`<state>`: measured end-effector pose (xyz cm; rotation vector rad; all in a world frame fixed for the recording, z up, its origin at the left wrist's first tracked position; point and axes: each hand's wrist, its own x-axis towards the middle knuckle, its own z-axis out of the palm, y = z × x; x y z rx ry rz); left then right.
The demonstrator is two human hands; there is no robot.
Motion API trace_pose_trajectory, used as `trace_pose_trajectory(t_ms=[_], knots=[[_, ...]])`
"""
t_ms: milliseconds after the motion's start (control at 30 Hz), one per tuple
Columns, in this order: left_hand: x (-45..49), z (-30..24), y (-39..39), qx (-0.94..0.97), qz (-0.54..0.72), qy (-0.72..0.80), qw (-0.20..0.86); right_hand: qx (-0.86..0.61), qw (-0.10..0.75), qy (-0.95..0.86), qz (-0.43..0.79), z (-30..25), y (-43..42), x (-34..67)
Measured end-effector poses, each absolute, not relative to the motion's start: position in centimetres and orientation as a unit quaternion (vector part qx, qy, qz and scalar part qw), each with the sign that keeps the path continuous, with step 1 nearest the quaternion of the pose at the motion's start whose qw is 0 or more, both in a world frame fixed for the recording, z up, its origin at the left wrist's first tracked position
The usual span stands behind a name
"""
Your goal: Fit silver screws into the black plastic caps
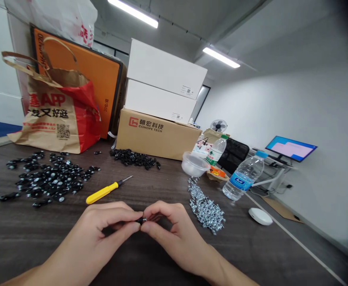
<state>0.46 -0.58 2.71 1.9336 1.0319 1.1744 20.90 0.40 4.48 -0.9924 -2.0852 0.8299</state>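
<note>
Over the near middle of the table, my left hand (108,226) pinches a small black plastic part (139,220) between thumb and forefinger. Fingertip to fingertip with it, my right hand (171,228) is closed on a small silver screw (144,219) that meets the black part; the fingers cover most of both. Beyond my left hand lies a yellow-handled screwdriver (105,191), its tip pointing right and away. A heap of silver screws (208,212) spreads to the right of my right hand. Black parts with silver screw heads (53,178) are scattered at the left.
Another heap of black parts (134,158) lies before a brown carton (159,135) with white boxes (165,71) on it. A paper bag (57,111) stands at the left back. A clear plastic bowl (194,165), a water bottle (242,176) and a white round device (260,216) are right.
</note>
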Motion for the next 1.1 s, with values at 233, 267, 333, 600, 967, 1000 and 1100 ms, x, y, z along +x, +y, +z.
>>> trace_pose_trajectory(t_ms=[233, 267, 333, 600, 967, 1000, 1100], knots=[[0.68, 2.83, -0.91, 0.723, 0.484, 0.363, 0.332, -0.353, 0.28, -0.855, 0.258, 4.83, 0.22, 21.12], [0.68, 2.83, -0.96, 0.719, 0.492, 0.358, 0.335, -0.351, 0.275, -0.857, 0.257, 4.82, 0.16, 21.14], [0.68, 2.85, -1.02, 0.713, 0.497, 0.361, 0.338, -0.351, 0.273, -0.86, 0.25, 4.8, 0.01, 21.18], [0.92, 3.27, -1.14, 0.7, 0.51, 0.352, 0.354, -0.348, 0.235, -0.879, 0.226, 4.97, -0.19, 21.16], [1.12, 3.26, -1.1, 0.674, 0.519, 0.38, 0.363, -0.366, 0.225, -0.874, 0.228, 4.83, -0.47, 21.09], [1.07, 3.3, -1.07, 0.672, 0.515, 0.39, 0.362, -0.372, 0.228, -0.87, 0.229, 4.82, -0.48, 21.08], [0.96, 3.54, -1.01, 0.66, 0.509, 0.411, 0.37, -0.391, 0.247, -0.86, 0.216, 5.0, -0.55, 21.08]])
